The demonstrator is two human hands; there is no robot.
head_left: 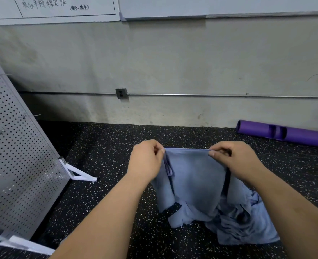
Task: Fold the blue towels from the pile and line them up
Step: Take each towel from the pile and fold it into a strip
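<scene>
Pinching the top edge of one blue towel (193, 176), the left hand (147, 161) and the right hand (234, 161) held it up between them — each hand gripped a top corner with thumb and curled fingers, and the edge ran taut and level from one to the other. The towel hung down in front of the person, its lower part draped onto the pile of blue towels (247, 223), which lay crumpled on the speckled black floor (105, 150) near and to the right. A small loop hung at the towel's left edge, just beside the left hand. At the left stood a tilted perforated metal panel (16, 156) on white feet — far right, a purple roller (285, 133) lay against the grey wall (173, 62).
</scene>
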